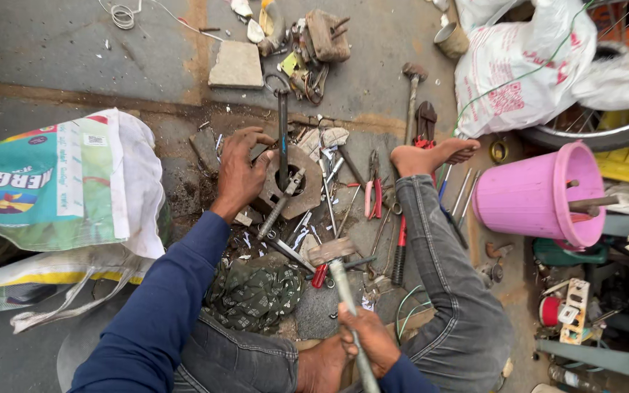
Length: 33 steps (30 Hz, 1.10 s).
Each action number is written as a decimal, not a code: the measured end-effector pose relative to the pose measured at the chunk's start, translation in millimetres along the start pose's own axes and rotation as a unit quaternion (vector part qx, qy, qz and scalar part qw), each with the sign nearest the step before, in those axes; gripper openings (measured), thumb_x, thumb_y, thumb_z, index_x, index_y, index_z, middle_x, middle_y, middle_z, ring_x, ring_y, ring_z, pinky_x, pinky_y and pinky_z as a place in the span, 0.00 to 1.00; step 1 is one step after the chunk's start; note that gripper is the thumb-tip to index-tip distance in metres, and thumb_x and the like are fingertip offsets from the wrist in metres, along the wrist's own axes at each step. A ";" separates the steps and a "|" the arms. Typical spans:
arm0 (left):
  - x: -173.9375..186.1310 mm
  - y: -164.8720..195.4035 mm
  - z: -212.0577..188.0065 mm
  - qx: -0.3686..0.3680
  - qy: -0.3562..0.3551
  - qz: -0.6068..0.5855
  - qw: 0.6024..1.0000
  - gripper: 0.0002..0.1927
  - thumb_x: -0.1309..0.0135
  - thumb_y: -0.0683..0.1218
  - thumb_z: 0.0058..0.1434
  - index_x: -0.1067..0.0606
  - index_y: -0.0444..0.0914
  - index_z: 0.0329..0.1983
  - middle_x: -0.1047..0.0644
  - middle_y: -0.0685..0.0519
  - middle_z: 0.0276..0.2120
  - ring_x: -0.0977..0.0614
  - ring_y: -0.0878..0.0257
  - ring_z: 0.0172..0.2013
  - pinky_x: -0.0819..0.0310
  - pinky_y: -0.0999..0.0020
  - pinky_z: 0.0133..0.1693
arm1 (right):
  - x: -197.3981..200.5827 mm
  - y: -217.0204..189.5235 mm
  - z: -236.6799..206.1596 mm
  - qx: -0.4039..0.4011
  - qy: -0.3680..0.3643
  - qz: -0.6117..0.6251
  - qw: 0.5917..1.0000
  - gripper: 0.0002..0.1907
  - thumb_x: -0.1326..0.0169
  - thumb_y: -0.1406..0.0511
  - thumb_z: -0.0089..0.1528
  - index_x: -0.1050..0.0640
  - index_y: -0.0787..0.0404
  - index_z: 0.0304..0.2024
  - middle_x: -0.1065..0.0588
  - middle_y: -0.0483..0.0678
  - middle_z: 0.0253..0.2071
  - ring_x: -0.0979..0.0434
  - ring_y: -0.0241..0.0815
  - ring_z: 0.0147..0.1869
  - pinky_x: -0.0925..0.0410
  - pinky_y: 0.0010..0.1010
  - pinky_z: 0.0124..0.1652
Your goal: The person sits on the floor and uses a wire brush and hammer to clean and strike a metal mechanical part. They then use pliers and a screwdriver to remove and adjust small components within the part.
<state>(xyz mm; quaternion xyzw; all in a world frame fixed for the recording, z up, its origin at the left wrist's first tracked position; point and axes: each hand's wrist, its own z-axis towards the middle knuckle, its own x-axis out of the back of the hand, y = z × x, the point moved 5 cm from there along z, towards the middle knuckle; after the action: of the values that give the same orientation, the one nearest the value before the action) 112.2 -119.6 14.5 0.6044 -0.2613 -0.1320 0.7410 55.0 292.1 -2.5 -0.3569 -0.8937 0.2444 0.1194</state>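
Left hand [240, 173] rests, fingers spread, on a hexagonal metal block [290, 191] on the concrete floor [52, 51]. Right hand [364, 342] grips a hammer [338, 271] handle, fingers closed.

— What's the ground like?
— Grey concrete floor [60, 51], stained and cracked, under flat daylight.
— And around the edges?
— A printed sack [52, 182] left, a pink bucket [529, 196] on its side right, a wheel [606, 131] behind it.

Grey-handled hammer [336, 273] — head low, angled over ground, rusty octagonal block [289, 191] flat, rod standing in its hole
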 end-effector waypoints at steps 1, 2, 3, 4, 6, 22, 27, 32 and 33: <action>-1.1 2.4 -0.8 -0.011 0.008 0.012 1.000 0.13 0.37 0.47 0.60 0.22 0.40 0.46 0.25 0.46 0.56 0.29 0.48 0.60 0.37 0.49 0.61 | -3.2 13.2 6.3 -0.029 -0.005 0.003 1.000 0.18 0.43 0.54 0.66 0.31 0.62 0.36 0.34 0.43 0.19 0.38 0.31 0.16 0.41 0.23 0.17; -3.4 6.1 -0.9 -0.024 0.016 0.024 0.999 0.15 0.36 0.49 0.58 0.22 0.38 0.45 0.24 0.43 0.55 0.28 0.46 0.59 0.35 0.47 0.59 | -7.4 24.9 12.2 -0.055 -0.010 0.007 0.998 0.18 0.40 0.55 0.65 0.32 0.60 0.36 0.34 0.42 0.20 0.37 0.31 0.17 0.40 0.23 0.18; -13.5 2.8 -1.6 0.030 -0.053 0.087 0.994 0.18 0.37 0.55 0.60 0.23 0.38 0.44 0.23 0.43 0.50 0.25 0.48 0.54 0.32 0.48 0.54 | -11.8 34.6 17.8 -0.071 -0.012 0.011 0.997 0.18 0.39 0.56 0.65 0.32 0.60 0.37 0.34 0.41 0.20 0.38 0.30 0.16 0.41 0.23 0.17; -23.6 -0.9 -6.4 0.085 -0.119 0.149 0.978 0.23 0.38 0.62 0.61 0.24 0.38 0.42 0.22 0.44 0.46 0.21 0.49 0.48 0.28 0.50 0.50 | -16.8 43.0 22.9 -0.087 -0.014 0.014 0.996 0.18 0.37 0.57 0.64 0.31 0.60 0.37 0.34 0.41 0.20 0.39 0.30 0.16 0.42 0.22 0.17; -45.8 -2.6 -22.8 0.119 -0.223 0.267 0.930 0.31 0.41 0.70 0.62 0.26 0.37 0.41 0.21 0.44 0.39 0.17 0.52 0.39 0.24 0.52 0.40 | -26.1 54.7 30.1 -0.114 -0.033 0.005 0.993 0.18 0.36 0.58 0.63 0.30 0.60 0.37 0.34 0.40 0.20 0.39 0.29 0.15 0.43 0.21 0.16; -69.6 -13.9 -71.1 -0.050 -0.186 0.296 0.935 0.11 0.52 0.51 0.70 0.33 0.38 0.41 0.27 0.49 0.26 0.24 0.54 0.20 0.30 0.58 0.19 | -37.0 61.0 43.5 -0.101 -0.060 -0.057 0.991 0.17 0.38 0.59 0.64 0.24 0.66 0.40 0.33 0.41 0.19 0.37 0.30 0.15 0.42 0.24 0.16; -33.6 -24.4 -58.4 -0.008 -0.112 0.139 0.984 0.17 0.50 0.54 0.72 0.29 0.35 0.49 0.24 0.49 0.30 0.24 0.60 0.24 0.29 0.60 0.27 | -46.5 51.3 43.2 -0.067 -0.047 -0.119 0.989 0.18 0.39 0.58 0.63 0.25 0.66 0.44 0.33 0.42 0.19 0.35 0.32 0.16 0.40 0.25 0.17; -40.1 -48.9 -55.9 0.215 -0.176 -0.291 0.915 0.14 0.54 0.50 0.73 0.30 0.34 0.44 0.25 0.51 0.32 0.20 0.65 0.30 0.23 0.66 0.31 | -53.8 39.3 40.1 -0.022 -0.015 -0.286 0.958 0.27 0.39 0.52 0.63 0.26 0.68 0.49 0.29 0.44 0.21 0.28 0.39 0.20 0.33 0.33 0.23; -41.1 -47.0 -55.0 0.215 -0.174 -0.328 0.903 0.13 0.54 0.50 0.73 0.30 0.35 0.46 0.25 0.52 0.32 0.21 0.65 0.31 0.23 0.67 0.33 | -53.4 36.2 38.9 0.007 0.001 -0.365 0.931 0.29 0.39 0.49 0.63 0.26 0.68 0.48 0.27 0.47 0.23 0.25 0.43 0.24 0.32 0.36 0.27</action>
<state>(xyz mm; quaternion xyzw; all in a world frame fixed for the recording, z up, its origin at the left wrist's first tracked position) 113.9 -64.1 -47.5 0.7682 -0.1948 -0.4110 0.4506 99.2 263.9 -56.5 -0.0051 -0.9605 0.1897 0.2036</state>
